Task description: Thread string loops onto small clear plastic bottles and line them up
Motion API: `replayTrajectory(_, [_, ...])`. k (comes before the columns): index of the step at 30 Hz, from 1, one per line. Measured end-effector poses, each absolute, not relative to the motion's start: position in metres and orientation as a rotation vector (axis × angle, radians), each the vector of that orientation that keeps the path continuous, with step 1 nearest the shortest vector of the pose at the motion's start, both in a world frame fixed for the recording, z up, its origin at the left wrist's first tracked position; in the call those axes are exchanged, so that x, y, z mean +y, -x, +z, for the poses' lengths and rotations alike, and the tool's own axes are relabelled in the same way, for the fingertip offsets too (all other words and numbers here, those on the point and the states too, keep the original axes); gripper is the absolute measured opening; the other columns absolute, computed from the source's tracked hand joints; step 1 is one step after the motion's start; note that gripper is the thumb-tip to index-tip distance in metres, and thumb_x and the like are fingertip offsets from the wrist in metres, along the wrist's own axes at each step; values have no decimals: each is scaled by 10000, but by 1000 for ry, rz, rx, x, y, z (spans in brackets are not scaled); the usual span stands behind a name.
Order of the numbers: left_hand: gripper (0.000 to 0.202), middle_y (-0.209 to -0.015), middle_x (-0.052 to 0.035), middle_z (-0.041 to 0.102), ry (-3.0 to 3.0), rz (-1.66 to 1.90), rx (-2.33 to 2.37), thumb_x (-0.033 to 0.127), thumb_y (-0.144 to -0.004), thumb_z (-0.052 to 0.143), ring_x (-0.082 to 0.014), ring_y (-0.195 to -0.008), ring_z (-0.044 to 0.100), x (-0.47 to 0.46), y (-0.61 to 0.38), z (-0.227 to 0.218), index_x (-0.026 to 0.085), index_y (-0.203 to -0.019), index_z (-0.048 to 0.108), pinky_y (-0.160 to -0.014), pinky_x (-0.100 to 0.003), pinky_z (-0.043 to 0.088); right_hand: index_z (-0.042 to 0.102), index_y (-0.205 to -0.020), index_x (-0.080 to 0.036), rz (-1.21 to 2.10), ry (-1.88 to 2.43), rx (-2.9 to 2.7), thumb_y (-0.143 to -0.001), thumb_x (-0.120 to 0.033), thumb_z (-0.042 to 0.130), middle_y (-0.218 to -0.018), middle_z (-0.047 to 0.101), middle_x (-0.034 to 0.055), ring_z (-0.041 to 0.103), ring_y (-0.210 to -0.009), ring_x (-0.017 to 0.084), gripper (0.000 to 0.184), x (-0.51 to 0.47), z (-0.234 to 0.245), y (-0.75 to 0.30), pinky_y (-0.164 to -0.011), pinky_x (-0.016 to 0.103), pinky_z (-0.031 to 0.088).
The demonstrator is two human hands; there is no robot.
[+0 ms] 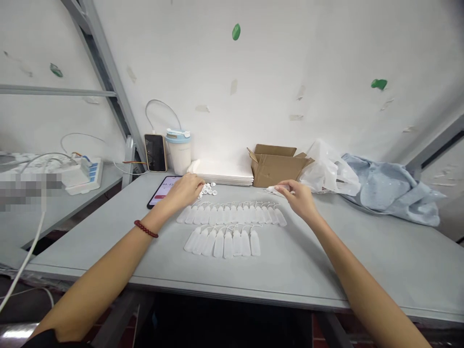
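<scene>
Two rows of small white plastic bottles lie flat on the grey table (pixel 108 251): a long back row (pixel 232 213) and a shorter front row (pixel 223 241). My left hand (pixel 183 191), with a red bead bracelet on its wrist, reaches with curled fingers into a small heap of white caps (pixel 209 189) at the left end of the back row. My right hand (pixel 299 197) is above the right end of that row, fingers pinched on a small white bottle (pixel 277 190).
A phone with a lit screen (pixel 163 190) lies by my left hand; another phone (pixel 155 152) leans on the wall beside a white jug (pixel 179 151). Behind the rows lie a stack of white sheets (pixel 221 173), a cardboard box (pixel 273 166), a plastic bag (pixel 326 169) and blue cloth (pixel 391 188).
</scene>
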State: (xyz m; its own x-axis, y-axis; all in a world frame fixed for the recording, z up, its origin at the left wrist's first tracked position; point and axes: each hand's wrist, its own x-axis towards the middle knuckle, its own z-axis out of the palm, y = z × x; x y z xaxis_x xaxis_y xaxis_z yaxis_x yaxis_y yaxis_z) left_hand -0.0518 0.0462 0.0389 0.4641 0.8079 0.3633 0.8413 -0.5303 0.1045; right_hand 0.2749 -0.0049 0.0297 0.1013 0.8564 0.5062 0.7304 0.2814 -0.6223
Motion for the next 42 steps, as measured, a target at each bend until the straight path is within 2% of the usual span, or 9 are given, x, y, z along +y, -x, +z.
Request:
replayTrajectory(6, [302, -1067, -80, 655, 2784, -568, -1294, 214, -822, 428, -244, -1044, 512, 71, 47, 23, 140, -1020, 644, -918, -356, 402, 594, -775, -167, 40, 1543, -1668, -730, -479, 563, -818, 650, 94, 579, -759, 227, 317, 16, 9, -294, -654, 338, 432])
replayTrajectory(11, [325, -1107, -82, 643, 2905, -401, -1178, 212, -821, 452, -240, -1083, 496, 81, 33, 16, 126, -1086, 621, -943, -349, 395, 509, -780, -182, 296, 1640, -1599, -694, -432, 589, -817, 618, 56, 545, -560, 154, 276, 22, 1, -301, -545, 295, 426])
replayTrajectory(13, [333, -1108, -90, 641, 2910, -381, -1187, 208, -824, 454, -237, -1090, 496, 83, 33, 13, 118, -1102, 614, -940, -342, 397, 481, -770, -190, 272, 1637, -1627, -684, -408, 600, -824, 613, 52, 549, -585, 156, 263, 25, -3, -303, -574, 297, 426])
replayTrajectory(18, [310, -1070, -77, 656, 2894, -352, -1164, 169, -815, 453, -233, -1044, 514, 89, 38, 6, 142, -1062, 638, -915, -337, 407, 486, -717, -197, 48, 1560, -1824, -660, -295, 614, -785, 610, 57, 562, -782, 212, 170, 32, -12, -308, -704, 320, 417])
replayTrajectory(26, [289, -984, -85, 673, 2911, -378, -1108, 164, -818, 440, -245, -988, 526, 90, 39, 5, 132, -1012, 652, -876, -365, 424, 528, -694, -187, -36, 1615, -1898, -660, -206, 600, -789, 616, 73, 551, -773, 213, 81, 32, -8, -312, -688, 321, 408])
replayTrajectory(30, [279, -1013, -91, 668, 2931, -575, -1150, 227, -830, 453, -240, -1021, 531, 82, 38, 9, 135, -1010, 645, -893, -366, 422, 536, -696, -185, -31, 1633, -1854, -681, -215, 581, -794, 621, 78, 556, -775, 209, 57, 20, 10, -304, -667, 311, 413])
replayTrajectory(33, [258, -1022, -66, 676, 2938, -796, -1216, 269, -821, 483, -221, -991, 559, 72, 39, 16, 166, -987, 652, -888, -351, 426, 542, -706, -185, 150, 1636, -1941, -729, -245, 533, -729, 627, 47, 557, -671, 169, 65, -1, 30, -288, -631, 290, 419])
replayTrajectory(38, [246, -968, -50, 681, 2919, -1070, -1438, 328, -807, 524, -180, -843, 593, 46, 36, 30, 171, -942, 656, -744, -291, 460, 534, -703, -176, 771, 1585, -2211, -747, -251, 488, -594, 591, -1, 517, -510, 111, 98, -41, 57, -251, -466, 216, 377])
replayTrajectory(42, [204, -859, -25, 680, 2970, -1154, -1503, 338, -791, 545, -143, -727, 583, 25, 25, 36, 168, -841, 647, -672, -256, 449, 443, -546, -176, 1034, 1503, -2418, -771, -284, 467, -464, 508, -28, 455, -404, 77, 251, -56, 57, -231, -401, 198, 316])
